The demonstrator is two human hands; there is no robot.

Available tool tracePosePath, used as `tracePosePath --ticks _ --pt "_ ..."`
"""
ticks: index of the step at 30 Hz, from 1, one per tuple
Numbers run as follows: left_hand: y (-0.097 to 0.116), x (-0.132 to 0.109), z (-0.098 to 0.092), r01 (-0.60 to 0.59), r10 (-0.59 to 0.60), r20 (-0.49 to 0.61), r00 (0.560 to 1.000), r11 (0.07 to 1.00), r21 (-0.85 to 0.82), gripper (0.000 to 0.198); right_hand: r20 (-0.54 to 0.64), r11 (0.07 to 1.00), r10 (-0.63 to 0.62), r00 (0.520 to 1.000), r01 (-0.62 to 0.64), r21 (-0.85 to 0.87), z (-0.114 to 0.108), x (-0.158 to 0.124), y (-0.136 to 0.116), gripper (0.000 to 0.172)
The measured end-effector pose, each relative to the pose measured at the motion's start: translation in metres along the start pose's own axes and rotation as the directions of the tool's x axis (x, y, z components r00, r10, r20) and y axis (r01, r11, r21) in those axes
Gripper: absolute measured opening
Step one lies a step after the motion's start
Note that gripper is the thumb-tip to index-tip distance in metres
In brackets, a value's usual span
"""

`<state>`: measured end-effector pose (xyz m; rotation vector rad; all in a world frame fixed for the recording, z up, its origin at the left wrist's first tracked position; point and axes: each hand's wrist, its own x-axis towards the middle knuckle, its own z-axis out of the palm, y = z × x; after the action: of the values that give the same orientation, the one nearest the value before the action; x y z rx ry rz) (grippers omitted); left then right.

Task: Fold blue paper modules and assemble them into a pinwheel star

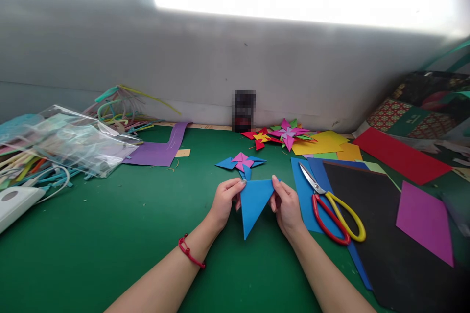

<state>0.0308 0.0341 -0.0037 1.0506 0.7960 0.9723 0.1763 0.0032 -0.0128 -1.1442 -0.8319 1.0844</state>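
Observation:
A folded blue paper triangle (pixel 253 203) points toward me over the green table (pixel 110 234). My left hand (pixel 224 200) pinches its upper left corner, and my right hand (pixel 284 205) pinches its upper right corner. Both hands have fingers closed on the paper. A red string bracelet sits on my left wrist. Just beyond the triangle lies a blue and pink paper pinwheel (pixel 241 162).
Red and yellow handled scissors (pixel 332 205) lie on blue paper to the right. Black (pixel 389 234), magenta (pixel 426 220), red (pixel 400 154) and yellow sheets spread right. Finished pinwheels (pixel 284 134) sit by the wall. Clear plastic bags (pixel 69 142), straws and purple paper (pixel 161 149) lie left.

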Motion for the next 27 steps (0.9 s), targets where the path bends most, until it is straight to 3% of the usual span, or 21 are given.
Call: tracePosePath --ticks 3,7,10,13,16,20,27 --pt "0.0 0.001 0.001 -0.009 0.006 -0.049 0.999 0.999 -0.043 0.034 0.003 0.998 0.026 1.0 -0.026 0.051 -0.001 0.002 -0.002 0.043" --pt "0.0 0.005 -0.002 -0.062 0.052 -0.097 0.994 0.993 -0.096 0.043 -0.051 0.949 0.104 0.993 -0.084 0.304 -0.011 0.011 -0.006 0.045" --pt "0.0 0.006 -0.004 -0.064 0.048 -0.103 0.994 0.986 -0.152 0.043 -0.071 0.891 0.141 0.987 -0.096 0.443 -0.019 0.017 -0.007 0.032" --pt "-0.001 0.006 -0.004 -0.067 0.058 -0.082 0.995 0.992 -0.111 0.049 -0.007 0.871 0.136 0.991 -0.116 0.477 -0.02 0.016 -0.008 0.025" --pt "-0.001 0.005 -0.003 -0.066 0.059 -0.074 0.996 0.992 -0.103 0.056 0.107 0.893 0.107 0.988 -0.143 0.426 -0.011 0.009 -0.01 0.027" --pt "0.002 0.005 -0.001 -0.034 0.025 -0.066 0.998 0.989 -0.144 0.06 0.264 0.972 0.083 0.961 -0.137 0.193 0.0 -0.002 -0.01 0.033" --pt "0.0 0.006 0.0 -0.051 0.035 -0.108 0.994 0.987 -0.155 0.043 0.273 1.0 -0.002 0.962 0.005 -0.009 0.002 -0.007 -0.008 0.028"
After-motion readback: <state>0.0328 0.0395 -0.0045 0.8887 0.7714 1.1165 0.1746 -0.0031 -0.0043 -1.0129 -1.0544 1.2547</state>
